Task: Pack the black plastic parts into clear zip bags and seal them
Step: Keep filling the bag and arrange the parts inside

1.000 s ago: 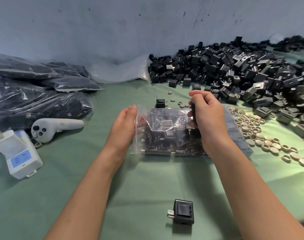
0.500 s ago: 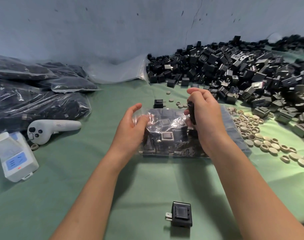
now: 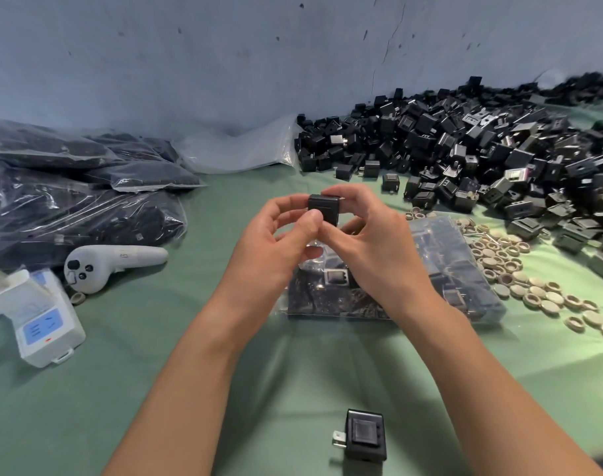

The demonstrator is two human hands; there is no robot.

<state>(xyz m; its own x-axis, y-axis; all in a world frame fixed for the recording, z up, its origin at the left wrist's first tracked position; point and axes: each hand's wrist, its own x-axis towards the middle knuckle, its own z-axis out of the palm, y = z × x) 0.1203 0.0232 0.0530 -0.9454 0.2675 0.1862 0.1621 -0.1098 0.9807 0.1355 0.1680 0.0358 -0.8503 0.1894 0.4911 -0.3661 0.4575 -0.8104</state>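
Both hands meet at frame centre: the left hand and right hand pinch one small boxy black plastic part between their fingertips. It sits just above the half-filled clear zip bag, which lies under the right wrist. Looks like the loading step; next, this part needs slipping into the bag's mouth. The loose heap of black parts fills the upper right.

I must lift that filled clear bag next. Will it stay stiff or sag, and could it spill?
Probably floppy: the clear zip bag is thin film wrinkled over loose black parts, so it should sag. Likely weighty, being packed full. Its seal cannot be seen, so it might spill.
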